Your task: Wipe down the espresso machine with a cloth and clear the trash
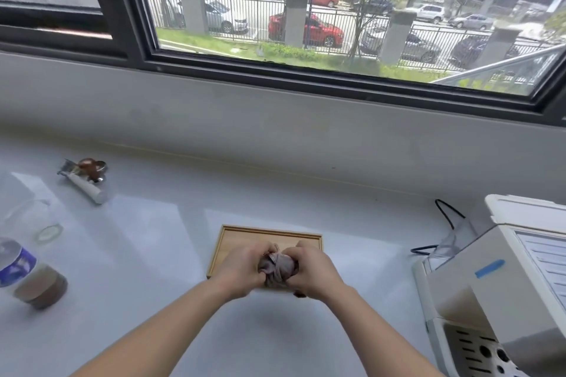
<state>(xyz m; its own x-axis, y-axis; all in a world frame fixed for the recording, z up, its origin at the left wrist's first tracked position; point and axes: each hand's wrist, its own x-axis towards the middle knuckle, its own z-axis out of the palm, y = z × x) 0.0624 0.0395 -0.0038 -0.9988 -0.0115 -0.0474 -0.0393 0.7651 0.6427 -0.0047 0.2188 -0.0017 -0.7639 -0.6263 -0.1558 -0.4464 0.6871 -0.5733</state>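
Note:
A bunched grey-purple cloth (278,269) is held between both hands just above a small wooden tray (242,239) at the middle of the white counter. My left hand (242,271) grips the cloth's left side and my right hand (314,272) grips its right side, fingers curled into the fabric. The white espresso machine (496,285) stands at the right edge, its drip grate at the lower right, apart from both hands.
A portafilter with a white handle (87,176) lies at the far left. A water bottle (15,263), a brown-based cup (43,286) and a clear glass (33,220) stand at the left edge. A black cable (447,214) runs behind the machine. A window ledge spans the back.

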